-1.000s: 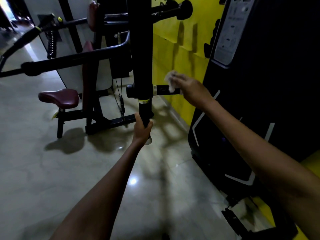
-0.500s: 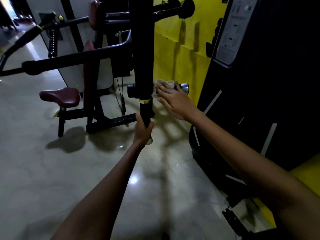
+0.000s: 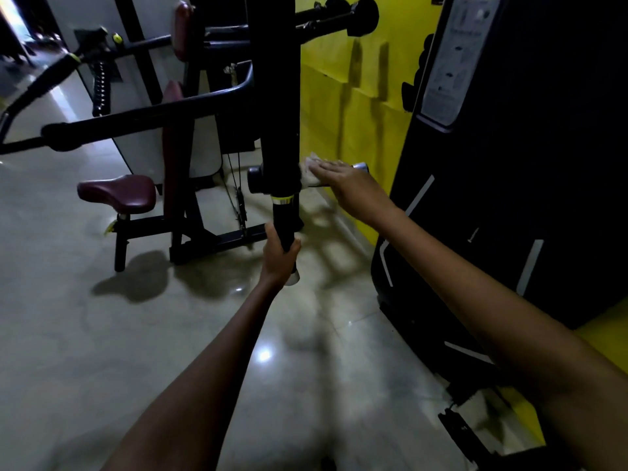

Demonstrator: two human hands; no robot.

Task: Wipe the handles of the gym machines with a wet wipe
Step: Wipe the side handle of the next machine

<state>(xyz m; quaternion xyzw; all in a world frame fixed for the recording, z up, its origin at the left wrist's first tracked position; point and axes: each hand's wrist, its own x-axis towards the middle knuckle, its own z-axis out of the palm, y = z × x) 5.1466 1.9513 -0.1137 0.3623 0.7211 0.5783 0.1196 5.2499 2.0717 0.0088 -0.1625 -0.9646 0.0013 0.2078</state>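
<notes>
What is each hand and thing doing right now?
left hand: grips the lower vertical handle
right hand: fingers straight, pressing the wet wipe
wet wipe: draped over the side handle by the post
side handle: horizontal, mostly covered, silver end showing
maroon seat: nobody on it

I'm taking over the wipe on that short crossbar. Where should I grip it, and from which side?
Take the wet wipe where it drapes the horizontal handle, beside the black upright. Come from above, as the right hand lies now, and curl fingers around bar and wipe together. The silver end cap sticks out free, so strokes can probably run outward.
</notes>
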